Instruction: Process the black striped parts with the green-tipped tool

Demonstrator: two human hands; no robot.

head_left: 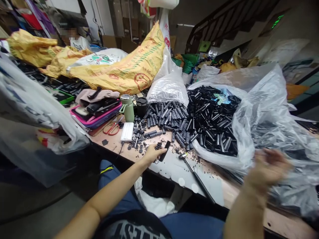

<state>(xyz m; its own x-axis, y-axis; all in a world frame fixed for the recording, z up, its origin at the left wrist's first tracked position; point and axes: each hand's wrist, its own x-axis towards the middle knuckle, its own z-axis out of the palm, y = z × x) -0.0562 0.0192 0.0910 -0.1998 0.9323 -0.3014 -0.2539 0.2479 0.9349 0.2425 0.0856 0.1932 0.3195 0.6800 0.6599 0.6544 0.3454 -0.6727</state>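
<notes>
Over the table's near edge, my left hand [153, 154] is closed on a flat black plastic piece [164, 151], with a short dark ridged part [158, 146] showing at its fingers. My right hand [271, 166] is lifted at the right, in front of a clear plastic bag [266, 116]; motion smears its fingers, so their grip is unclear. A hammer [196, 179] lies between my hands on a grey board [174, 164], its head among tiny dark bits. Beyond it are a pile of black ridged cylinders [166, 114] and an opened bag full of glossy black tubes [211, 122].
Orange-handled scissors [111, 128], a white box [127, 132] with a cable, a green flask [127, 108] and a black cup [142, 106] stand left of the pile. Behind are a pink-rimmed tray [93, 121] and yellow sacks [122, 71]. Another person [77, 38] is far left.
</notes>
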